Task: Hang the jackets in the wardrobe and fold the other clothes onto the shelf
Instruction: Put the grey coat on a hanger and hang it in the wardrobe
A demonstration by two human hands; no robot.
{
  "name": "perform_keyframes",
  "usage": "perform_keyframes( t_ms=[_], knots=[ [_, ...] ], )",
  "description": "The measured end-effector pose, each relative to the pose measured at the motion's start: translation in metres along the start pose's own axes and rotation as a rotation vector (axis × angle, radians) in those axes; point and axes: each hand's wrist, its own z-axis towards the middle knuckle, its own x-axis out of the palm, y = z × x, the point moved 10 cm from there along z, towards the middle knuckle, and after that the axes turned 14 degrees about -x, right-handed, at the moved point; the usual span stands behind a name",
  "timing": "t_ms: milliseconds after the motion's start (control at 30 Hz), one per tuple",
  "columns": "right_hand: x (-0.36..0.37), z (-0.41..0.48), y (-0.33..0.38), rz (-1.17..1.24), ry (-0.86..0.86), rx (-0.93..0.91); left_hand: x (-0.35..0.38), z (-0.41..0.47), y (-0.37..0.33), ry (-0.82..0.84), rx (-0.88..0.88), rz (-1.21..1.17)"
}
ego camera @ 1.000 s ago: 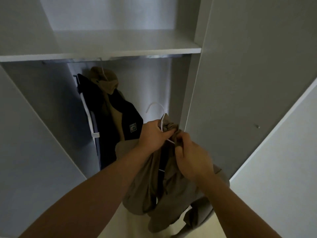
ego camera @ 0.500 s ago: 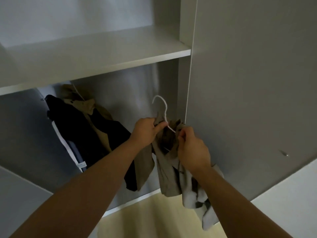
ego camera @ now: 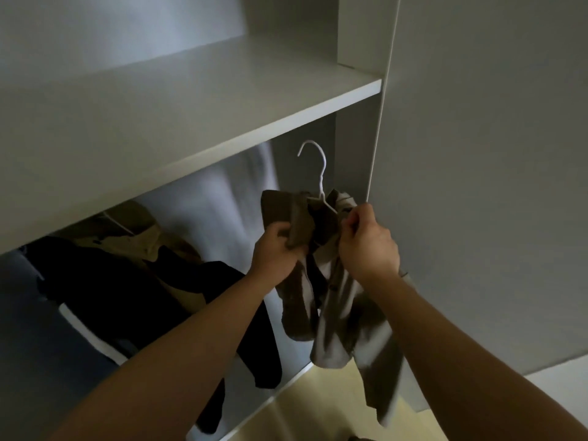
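Left hand (ego camera: pixel 276 253) and right hand (ego camera: pixel 369 246) clutching jacket (ego camera: pixel 334 313), hanger hook (ego camera: pixel 324 160) below shelf edge (ego camera: pixel 254 140)

White shelf (ego camera: pixel 222 100) runs across to the wardrobe side panel (ego camera: pixel 353 154) at right. Under it at left hang a dark jacket (ego camera: pixel 127 297) and a tan jacket (ego camera: pixel 152 240); their rail is hidden by the shelf edge. Pale floor (ego camera: pixel 318 409) below, with a dark item (ego camera: pixel 361 438) at the bottom edge, possibly clothing.
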Motion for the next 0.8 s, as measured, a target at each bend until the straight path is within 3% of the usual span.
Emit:
perform_keyframes(
  t_ms=[67,333,500,600,800],
  knots=[
    [0.008,0.006,0.006,0.001,0.018,-0.017,0.004,0.018,0.006,0.045,-0.085,-0.100],
    [0.024,0.038,0.015,0.055,0.031,-0.118,-0.002,0.060,-0.012,0.016,-0.044,-0.133],
    [0.049,0.054,0.015,0.084,0.022,-0.190,-0.016,0.089,-0.015,-0.125,-0.057,-0.172],
    [0.065,0.062,0.013,0.071,-0.006,-0.236,-0.012,0.109,-0.004,-0.155,-0.097,-0.337],
    [0.091,0.084,0.002,0.028,-0.128,-0.372,-0.013,0.147,0.001,-0.356,0.111,-0.616]
  ],
)
